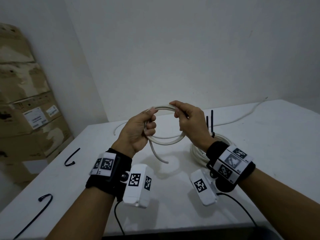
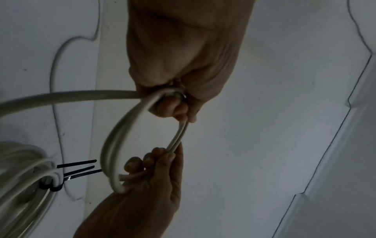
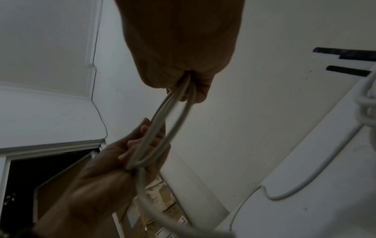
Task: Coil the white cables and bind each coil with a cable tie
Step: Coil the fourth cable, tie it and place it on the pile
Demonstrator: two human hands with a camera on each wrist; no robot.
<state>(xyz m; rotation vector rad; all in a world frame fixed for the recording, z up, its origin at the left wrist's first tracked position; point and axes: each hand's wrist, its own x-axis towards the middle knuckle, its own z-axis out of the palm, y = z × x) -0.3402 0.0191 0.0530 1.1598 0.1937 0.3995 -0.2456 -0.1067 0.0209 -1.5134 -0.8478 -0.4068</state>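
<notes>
Fingers of left hand point(image 1: 136, 132) and right hand point(image 1: 188, 122) clamp white cable coil point(image 1: 166, 139)

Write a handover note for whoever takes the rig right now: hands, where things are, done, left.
Left hand: grips one side of the small white coil, held above the table.
Right hand: pinches the coil's top strands.
Done: one bound coil lies on the table by the right wrist, black cable ties already on it.
Left: the held coil has no tie, and its short end hangs loose. Two loose cable ties lie on the table to the left. More white cable lies uncoiled at the back.
</notes>
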